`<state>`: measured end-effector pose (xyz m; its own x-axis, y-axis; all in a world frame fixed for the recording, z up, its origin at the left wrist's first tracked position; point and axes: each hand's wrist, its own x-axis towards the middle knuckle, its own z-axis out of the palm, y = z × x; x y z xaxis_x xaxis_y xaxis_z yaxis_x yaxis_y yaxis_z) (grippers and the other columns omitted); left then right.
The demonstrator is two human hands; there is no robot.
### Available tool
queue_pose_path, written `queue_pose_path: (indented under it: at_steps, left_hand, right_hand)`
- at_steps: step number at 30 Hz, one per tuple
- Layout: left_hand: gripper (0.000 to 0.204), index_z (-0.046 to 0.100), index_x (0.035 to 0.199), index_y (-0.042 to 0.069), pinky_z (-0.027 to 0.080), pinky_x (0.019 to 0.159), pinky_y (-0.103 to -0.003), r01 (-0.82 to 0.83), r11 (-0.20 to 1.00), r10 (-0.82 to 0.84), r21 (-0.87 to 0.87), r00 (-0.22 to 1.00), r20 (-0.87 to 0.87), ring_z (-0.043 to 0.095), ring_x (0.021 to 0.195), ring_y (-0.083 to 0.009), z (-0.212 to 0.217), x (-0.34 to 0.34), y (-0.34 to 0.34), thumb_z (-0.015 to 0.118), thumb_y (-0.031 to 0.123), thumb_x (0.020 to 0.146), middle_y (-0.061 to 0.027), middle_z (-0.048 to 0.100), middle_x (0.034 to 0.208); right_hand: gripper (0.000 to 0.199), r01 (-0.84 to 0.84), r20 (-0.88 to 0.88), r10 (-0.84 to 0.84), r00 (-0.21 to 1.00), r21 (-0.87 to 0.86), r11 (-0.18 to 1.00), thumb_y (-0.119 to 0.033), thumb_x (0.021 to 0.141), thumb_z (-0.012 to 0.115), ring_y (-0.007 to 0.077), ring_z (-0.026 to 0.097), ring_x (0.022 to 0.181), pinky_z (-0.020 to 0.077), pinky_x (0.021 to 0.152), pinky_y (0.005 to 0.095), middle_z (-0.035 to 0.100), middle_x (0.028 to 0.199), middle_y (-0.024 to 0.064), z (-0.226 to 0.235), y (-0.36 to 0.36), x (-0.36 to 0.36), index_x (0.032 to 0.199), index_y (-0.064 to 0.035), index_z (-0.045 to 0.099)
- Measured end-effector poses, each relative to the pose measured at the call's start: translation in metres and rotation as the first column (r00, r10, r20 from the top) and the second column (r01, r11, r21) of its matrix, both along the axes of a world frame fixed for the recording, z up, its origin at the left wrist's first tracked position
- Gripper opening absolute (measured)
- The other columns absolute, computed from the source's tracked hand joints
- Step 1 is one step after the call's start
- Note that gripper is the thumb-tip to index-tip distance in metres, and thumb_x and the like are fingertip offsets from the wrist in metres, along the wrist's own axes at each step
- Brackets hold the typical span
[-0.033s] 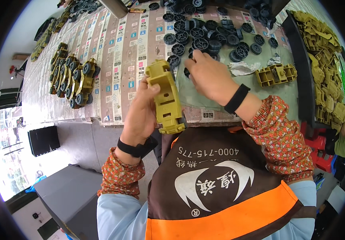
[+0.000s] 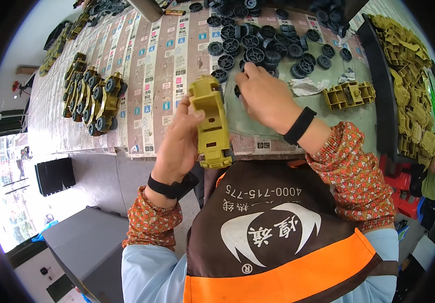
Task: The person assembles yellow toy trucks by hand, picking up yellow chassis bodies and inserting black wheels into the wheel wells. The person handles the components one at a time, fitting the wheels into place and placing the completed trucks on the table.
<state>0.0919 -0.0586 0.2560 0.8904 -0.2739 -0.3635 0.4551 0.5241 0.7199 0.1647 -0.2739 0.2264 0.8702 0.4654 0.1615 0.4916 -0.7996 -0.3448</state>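
In my left hand (image 2: pixel 181 134) is an olive-yellow plastic toy vehicle body (image 2: pixel 212 126), held upright with its hollow side facing me. My thumb lies over its edge, and a dark wheel (image 2: pixel 229 151) shows at its lower right side. My right hand (image 2: pixel 268 96) is at the near edge of a heap of black toy wheels (image 2: pixel 253 41), its fingers bent together. Part of a black wheel (image 2: pixel 237 91) shows by its thumb and fingertips, mostly hidden by the hand.
Several olive vehicles with wheels (image 2: pixel 96 98) stand in a row on the left of the table. A wheelless body (image 2: pixel 349 96) and crumpled white paper (image 2: pixel 308 87) lie to the right. Beyond them, a dark-walled bin (image 2: pixel 379 86) holds many olive bodies (image 2: pixel 412 96). A metal post (image 2: pixel 147 9) rises at the back.
The far end of the vehicle body in my left hand has tipped slightly to the right. My right hand stays by the wheels, almost unmoved.
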Motion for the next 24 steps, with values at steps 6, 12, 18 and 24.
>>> queue_pose_path:
  at_steps: [6,12,18,24]
  left_hand:
    - [0.064,0.028,0.153,0.006,0.058,0.093,-0.036,0.182,0.892,-0.217,0.415,0.976,0.038,0.069,0.108,-0.0230,-0.005,-0.005,0.008,0.056,0.000,0.096,-0.0180,0.066,0.127]
    - [0.063,0.029,0.150,0.008,0.053,0.094,-0.035,0.424,0.644,-0.589,0.637,0.806,0.059,0.067,0.106,-0.0214,0.007,0.000,0.003,0.059,0.004,0.095,-0.0199,0.068,0.125]
    - [0.077,0.020,0.163,0.013,0.052,0.106,-0.047,0.366,0.911,-0.368,-0.192,0.929,0.025,0.058,0.132,-0.0325,0.012,0.008,0.008,0.059,0.044,0.104,-0.0295,0.051,0.150]
    - [0.072,0.027,0.163,0.019,0.048,0.110,-0.053,0.014,0.900,0.011,-0.435,0.998,0.054,0.053,0.137,-0.0310,-0.007,0.001,-0.009,0.061,0.045,0.104,-0.0157,0.045,0.157]
  right_hand:
    - [0.026,0.081,-0.219,0.040,0.975,0.515,0.853,-0.002,0.085,0.071,0.0218,0.067,0.094,0.0560,0.070,0.0367,0.066,0.095,0.0104,-0.002,-0.020,0.003,0.108,-0.0019,0.060]
    - [0.020,0.343,-0.524,0.487,0.699,0.843,0.415,-0.007,0.098,0.069,0.0059,0.060,0.096,0.0490,0.091,0.0237,0.061,0.100,-0.0045,0.032,-0.031,-0.015,0.115,-0.0071,0.058]
    - [0.018,0.437,-0.519,0.250,0.818,0.842,0.318,-0.002,0.101,0.063,0.0076,0.057,0.095,0.0496,0.085,0.0260,0.057,0.103,-0.0005,-0.001,-0.020,-0.051,0.116,-0.0052,0.053]
    - [0.030,0.558,-0.557,-0.046,0.829,0.823,0.104,-0.001,0.103,0.059,0.0069,0.057,0.084,0.0506,0.074,0.0234,0.061,0.100,0.0037,0.000,-0.004,-0.061,0.133,-0.0016,0.055]
